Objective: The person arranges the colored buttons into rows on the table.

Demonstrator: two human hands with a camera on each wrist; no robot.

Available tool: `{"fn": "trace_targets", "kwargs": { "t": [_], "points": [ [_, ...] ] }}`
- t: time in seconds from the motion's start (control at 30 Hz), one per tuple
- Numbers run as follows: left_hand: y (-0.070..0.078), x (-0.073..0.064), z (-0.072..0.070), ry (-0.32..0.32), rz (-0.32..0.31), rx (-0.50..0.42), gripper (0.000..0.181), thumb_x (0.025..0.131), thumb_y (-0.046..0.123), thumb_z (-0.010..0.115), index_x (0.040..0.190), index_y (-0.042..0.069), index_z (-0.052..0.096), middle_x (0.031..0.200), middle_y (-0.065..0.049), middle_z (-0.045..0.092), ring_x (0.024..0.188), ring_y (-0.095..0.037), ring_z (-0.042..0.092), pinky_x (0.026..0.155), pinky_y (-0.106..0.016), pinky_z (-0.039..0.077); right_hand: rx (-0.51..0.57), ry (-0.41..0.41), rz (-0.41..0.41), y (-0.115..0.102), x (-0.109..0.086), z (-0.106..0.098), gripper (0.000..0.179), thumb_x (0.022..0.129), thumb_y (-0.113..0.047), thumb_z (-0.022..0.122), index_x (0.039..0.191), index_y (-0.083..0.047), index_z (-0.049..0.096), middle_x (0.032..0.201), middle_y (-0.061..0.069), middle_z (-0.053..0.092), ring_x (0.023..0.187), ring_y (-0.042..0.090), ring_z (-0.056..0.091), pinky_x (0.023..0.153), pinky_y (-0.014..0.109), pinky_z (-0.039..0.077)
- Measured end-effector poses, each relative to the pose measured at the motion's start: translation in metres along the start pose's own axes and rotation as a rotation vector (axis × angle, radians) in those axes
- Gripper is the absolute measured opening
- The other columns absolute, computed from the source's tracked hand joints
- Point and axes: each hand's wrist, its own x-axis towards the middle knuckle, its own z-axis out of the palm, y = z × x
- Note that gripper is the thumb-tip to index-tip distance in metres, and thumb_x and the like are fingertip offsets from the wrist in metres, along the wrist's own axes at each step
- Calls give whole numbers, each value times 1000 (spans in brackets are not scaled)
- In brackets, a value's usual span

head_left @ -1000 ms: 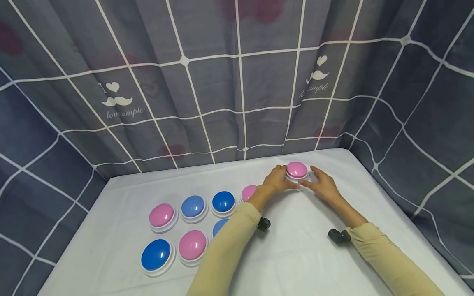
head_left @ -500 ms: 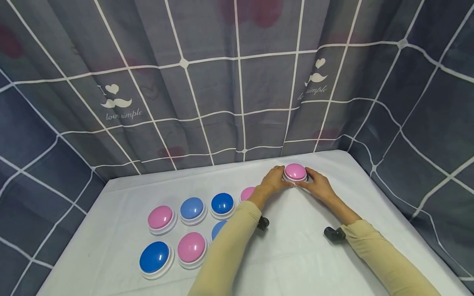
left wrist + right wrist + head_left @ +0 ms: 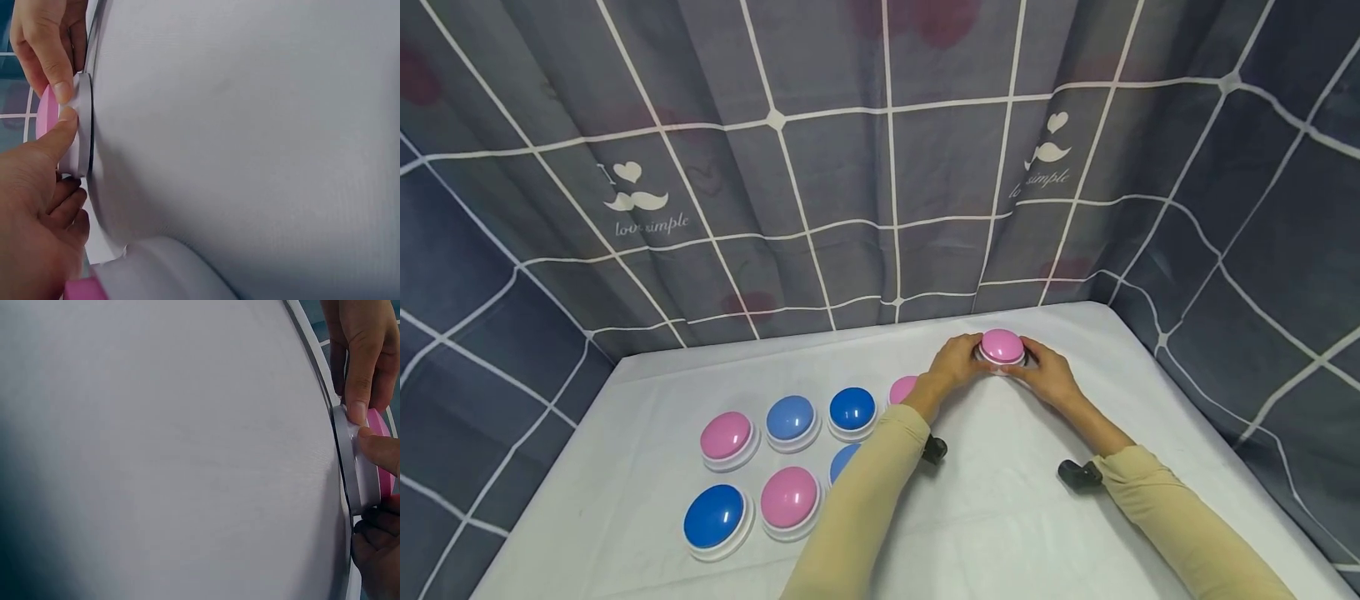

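Note:
A pink dome push button (image 3: 1002, 346) on a round white base sits near the back right of the white table. My left hand (image 3: 957, 360) grips its base from the left, and my right hand (image 3: 1051, 375) holds it from the right. Both thumbs press on the near side of the base, their tips close together, as the left wrist view shows on the white base (image 3: 76, 140). In the right wrist view the fingers curl round the ends of the base (image 3: 359, 469). The pink dome is uncovered on top.
Left of my arms stand two rows of similar buttons: pink (image 3: 726, 435), light blue (image 3: 791, 417), dark blue (image 3: 852, 408), and nearer ones, dark blue (image 3: 713, 517) and pink (image 3: 789, 497). My left arm partly hides two more. A grey checked curtain (image 3: 835, 183) surrounds the table (image 3: 1000, 517).
My right hand has moved in from slightly apart and now grips the button's right side. The left hand has tightened on the left side. The other buttons have not moved.

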Motion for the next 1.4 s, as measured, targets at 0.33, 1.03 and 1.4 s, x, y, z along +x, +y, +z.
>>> {"fn": "trace_targets", "kwargs": {
  "t": [0.33, 1.03, 1.4],
  "points": [
    [2, -7, -14, 20, 42, 78, 54, 86, 37, 77, 131, 10, 63, 125, -4, 66, 116, -17, 60, 99, -27, 45, 52, 17, -30, -7, -8, -2, 69, 89, -21, 76, 141, 12, 44, 140, 33, 46, 129, 49, 44, 106, 55, 37],
    [7, -83, -57, 139, 153, 197, 54, 86, 46, 76, 123, 7, 67, 111, -4, 69, 100, -15, 65, 82, -30, 53, 301, 21, -152, -46, -47, 3, 70, 86, -19, 79, 144, 2, 47, 144, 23, 48, 134, 40, 44, 97, 11, 38],
    [6, -125, -71, 224, 150, 231, 57, 82, 48, 78, 121, 6, 67, 107, -5, 70, 94, -17, 66, 77, -30, 55, 302, 18, -217, -74, -67, 11, 68, 84, -17, 82, 142, 0, 51, 140, 19, 54, 130, 39, 49, 103, 28, 40]
  ]
}}
